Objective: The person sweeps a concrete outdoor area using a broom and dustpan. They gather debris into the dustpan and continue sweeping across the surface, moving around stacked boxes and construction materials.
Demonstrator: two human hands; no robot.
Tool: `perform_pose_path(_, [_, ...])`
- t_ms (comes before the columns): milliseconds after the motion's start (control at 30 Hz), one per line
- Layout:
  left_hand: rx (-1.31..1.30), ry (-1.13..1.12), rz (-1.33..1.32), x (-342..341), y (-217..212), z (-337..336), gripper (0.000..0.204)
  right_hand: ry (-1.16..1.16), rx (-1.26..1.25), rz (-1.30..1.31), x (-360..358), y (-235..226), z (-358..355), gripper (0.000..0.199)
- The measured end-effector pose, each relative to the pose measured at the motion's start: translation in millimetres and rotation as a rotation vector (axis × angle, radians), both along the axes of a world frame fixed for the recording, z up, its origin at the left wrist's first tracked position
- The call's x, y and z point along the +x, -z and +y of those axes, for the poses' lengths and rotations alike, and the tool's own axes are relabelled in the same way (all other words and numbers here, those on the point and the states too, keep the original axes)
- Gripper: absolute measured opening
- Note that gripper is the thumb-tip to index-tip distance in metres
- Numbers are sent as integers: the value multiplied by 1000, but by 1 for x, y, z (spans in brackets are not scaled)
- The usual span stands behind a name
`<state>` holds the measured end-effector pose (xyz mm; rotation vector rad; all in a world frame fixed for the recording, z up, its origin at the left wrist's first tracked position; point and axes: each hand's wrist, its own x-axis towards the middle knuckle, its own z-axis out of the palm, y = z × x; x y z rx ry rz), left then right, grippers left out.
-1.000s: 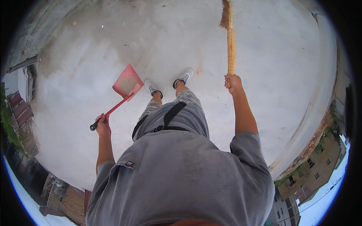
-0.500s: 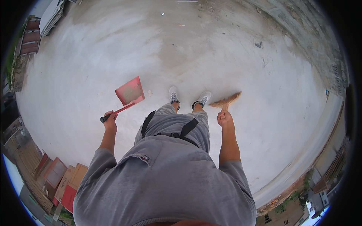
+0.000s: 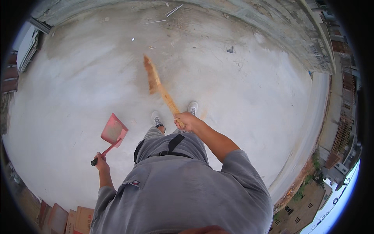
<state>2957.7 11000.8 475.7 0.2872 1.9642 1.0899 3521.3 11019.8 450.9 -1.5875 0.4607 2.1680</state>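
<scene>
My left hand [image 3: 102,162] is wrapped round the handle of a red dustpan [image 3: 114,129], near its black grip end. A greyish layer covers the inside of the pan, which is out to the left of my feet. In front of my body, my right hand [image 3: 184,120] grips a broom [image 3: 166,97] by its pale handle. The broom points forward and a little left, its brown bristles [image 3: 150,74] slightly blurred. Whether the bristles touch the ground is hard to tell.
Pale concrete floor [image 3: 249,97] spreads all around me. Thin white strips [image 3: 174,10] and small bits lie far ahead by a low concrete wall [image 3: 272,25]. A dark scrap [image 3: 230,49] is ahead to the right. Cardboard boxes [image 3: 83,218] stand behind at the left.
My right hand has swung the broom from beside my right foot to the front and left. The left hand and dustpan have shifted left and lower in view. My body has turned and stepped.
</scene>
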Motion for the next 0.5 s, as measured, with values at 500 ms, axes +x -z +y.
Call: perform_pose_path(500, [-3,54,83,93,-51,20,19,267,-137,100,144,124,35,16])
